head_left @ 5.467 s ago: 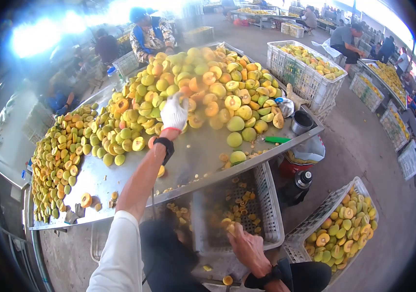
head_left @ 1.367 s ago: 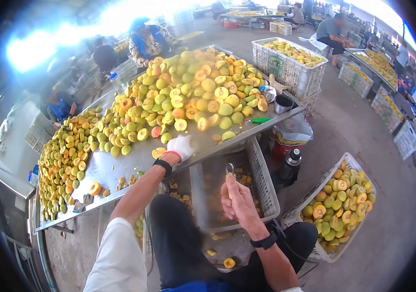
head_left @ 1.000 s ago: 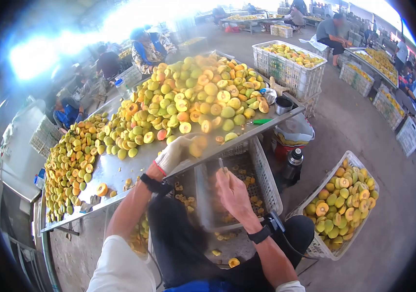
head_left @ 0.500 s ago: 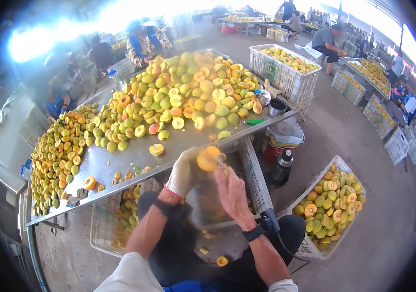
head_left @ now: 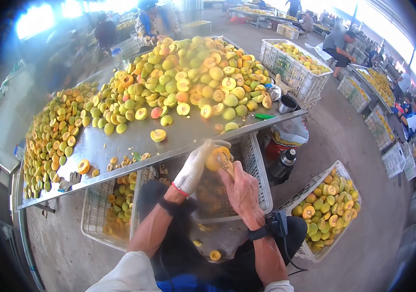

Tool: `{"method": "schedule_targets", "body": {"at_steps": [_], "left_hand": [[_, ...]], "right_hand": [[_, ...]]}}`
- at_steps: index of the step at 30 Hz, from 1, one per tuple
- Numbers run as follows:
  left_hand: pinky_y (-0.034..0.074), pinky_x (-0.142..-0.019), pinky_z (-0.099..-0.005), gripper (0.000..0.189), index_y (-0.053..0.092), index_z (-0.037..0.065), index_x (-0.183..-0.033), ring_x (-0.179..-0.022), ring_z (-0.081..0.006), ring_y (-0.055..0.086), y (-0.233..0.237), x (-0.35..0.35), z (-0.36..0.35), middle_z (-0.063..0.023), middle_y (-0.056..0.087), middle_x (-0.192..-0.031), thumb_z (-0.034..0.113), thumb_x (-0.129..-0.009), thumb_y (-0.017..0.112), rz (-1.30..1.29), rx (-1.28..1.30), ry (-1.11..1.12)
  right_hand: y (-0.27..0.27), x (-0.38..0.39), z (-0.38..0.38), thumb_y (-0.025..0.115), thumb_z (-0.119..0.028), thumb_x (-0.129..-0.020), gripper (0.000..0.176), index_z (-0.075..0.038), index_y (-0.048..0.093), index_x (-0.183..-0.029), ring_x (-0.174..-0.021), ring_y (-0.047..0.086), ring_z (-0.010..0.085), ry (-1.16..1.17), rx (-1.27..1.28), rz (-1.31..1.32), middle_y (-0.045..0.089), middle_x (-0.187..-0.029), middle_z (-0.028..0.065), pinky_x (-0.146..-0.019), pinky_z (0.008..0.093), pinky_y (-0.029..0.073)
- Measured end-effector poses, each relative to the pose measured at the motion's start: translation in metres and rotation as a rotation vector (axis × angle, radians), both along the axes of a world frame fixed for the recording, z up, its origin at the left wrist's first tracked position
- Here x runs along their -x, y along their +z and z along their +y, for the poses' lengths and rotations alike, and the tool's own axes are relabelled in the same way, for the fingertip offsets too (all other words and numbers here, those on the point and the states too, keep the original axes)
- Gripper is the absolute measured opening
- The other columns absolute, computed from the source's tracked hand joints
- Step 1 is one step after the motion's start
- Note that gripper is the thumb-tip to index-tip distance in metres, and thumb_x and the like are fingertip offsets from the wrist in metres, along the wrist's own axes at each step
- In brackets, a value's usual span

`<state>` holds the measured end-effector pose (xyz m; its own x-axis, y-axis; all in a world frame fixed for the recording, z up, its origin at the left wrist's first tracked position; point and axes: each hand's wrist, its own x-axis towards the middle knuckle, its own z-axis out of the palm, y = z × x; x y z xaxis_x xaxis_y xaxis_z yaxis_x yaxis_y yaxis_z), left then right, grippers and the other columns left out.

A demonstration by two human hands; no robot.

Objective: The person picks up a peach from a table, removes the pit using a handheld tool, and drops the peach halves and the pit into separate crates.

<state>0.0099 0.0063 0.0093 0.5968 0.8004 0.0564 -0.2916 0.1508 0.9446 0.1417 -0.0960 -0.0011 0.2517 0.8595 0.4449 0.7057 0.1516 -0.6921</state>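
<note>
My left hand, in a white glove, grips a halved yellow-orange fruit just below the front edge of the steel table. My bare right hand presses a small metal pitting tool, mostly hidden by the fingers, into the cut face of that fruit. Both hands are over a white plastic crate that holds pits and scraps. A large heap of whole and halved fruit covers the table beyond.
A crate of halved fruit stands on the floor to my right, another crate under the table to my left. A dark flask stands by the table leg. Other people sit working at the far side and at tables beyond.
My left hand picked a fruit half off the table edge and carried it down over the crate. My right hand rose with its tool to meet it; they are now pressed together.
</note>
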Motion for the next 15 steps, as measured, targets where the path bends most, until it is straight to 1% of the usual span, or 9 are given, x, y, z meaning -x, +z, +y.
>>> {"method": "schedule_targets", "body": {"at_steps": [2,5,8,11,13,14,15], "left_hand": [[0.048,-0.1,-0.0312,0.059,0.068,-0.001,-0.123,-0.107,-0.0153,0.063,-0.001,0.001,-0.003,-0.0099,0.069,-0.112,0.049,-0.113,0.037,0.036,-0.075,-0.008],[0.049,-0.095,-0.0291,0.063,0.07,-0.001,-0.117,-0.102,-0.0144,0.064,0.003,0.003,-0.006,-0.0086,0.07,-0.106,0.051,-0.112,0.037,0.105,-0.113,0.019],[0.052,-0.085,-0.0278,0.065,0.071,-0.001,-0.113,-0.093,-0.0134,0.065,0.006,0.006,-0.009,-0.0071,0.071,-0.099,0.054,-0.111,0.038,0.241,-0.172,0.089],[0.052,-0.074,-0.0279,0.067,0.073,-0.002,-0.105,-0.082,-0.0127,0.064,0.004,0.004,-0.015,-0.0063,0.071,-0.09,0.055,-0.11,0.039,0.216,-0.066,0.1],[0.052,-0.073,-0.0285,0.067,0.074,-0.003,-0.101,-0.079,-0.0134,0.064,-0.005,0.004,-0.013,-0.0071,0.071,-0.087,0.055,-0.11,0.039,0.221,-0.073,0.097],[0.052,-0.072,-0.0287,0.068,0.074,-0.003,-0.099,-0.077,-0.0137,0.064,-0.008,0.005,-0.013,-0.0075,0.071,-0.086,0.054,-0.11,0.039,0.226,-0.076,0.096],[0.052,-0.072,-0.0288,0.068,0.074,-0.003,-0.098,-0.077,-0.0142,0.064,-0.007,0.008,-0.01,-0.0081,0.072,-0.086,0.054,-0.11,0.039,0.308,-0.116,0.06]], "right_hand": [[0.002,-0.002,-0.001,0.068,-0.023,-0.1,0.026,-0.002,0.053,-0.097,-0.072,0.067,0.045,0.011,-0.009,-0.041,0.065,-0.073,0.0237,-0.059,0.0495,0.051],[0.005,-0.004,-0.003,0.069,-0.022,-0.099,0.026,-0.002,0.053,-0.097,-0.073,0.067,0.0452,0.04,-0.019,-0.105,0.065,-0.074,0.0244,-0.059,0.0498,0.05],[0.004,-0.008,-0.003,0.07,-0.021,-0.098,0.026,-0.002,0.053,-0.096,-0.074,0.067,0.0459,0.063,-0.024,-0.166,0.066,-0.075,0.0248,-0.059,0.0504,0.05],[0.0,-0.007,-0.008,0.071,-0.019,-0.097,0.026,-0.001,0.054,-0.098,-0.075,0.067,0.0465,0.074,0.038,-0.164,0.066,-0.077,0.0253,-0.06,0.0509,0.051],[-0.005,-0.008,-0.01,0.072,-0.018,-0.096,0.025,-0.001,0.055,-0.1,-0.076,0.067,0.047,0.098,0.07,-0.162,0.066,-0.077,0.0258,-0.061,0.0515,0.051],[-0.007,-0.008,-0.011,0.071,-0.019,-0.096,0.024,-0.001,0.056,-0.101,-0.078,0.066,0.0475,0.122,0.094,-0.138,0.066,-0.08,0.0258,-0.063,0.052,0.051],[-0.008,-0.009,-0.012,0.071,-0.02,-0.097,0.024,-0.002,0.057,-0.102,-0.08,0.065,0.0481,0.147,0.115,-0.112,0.067,-0.084,0.0258,-0.064,0.0524,0.051]]}}
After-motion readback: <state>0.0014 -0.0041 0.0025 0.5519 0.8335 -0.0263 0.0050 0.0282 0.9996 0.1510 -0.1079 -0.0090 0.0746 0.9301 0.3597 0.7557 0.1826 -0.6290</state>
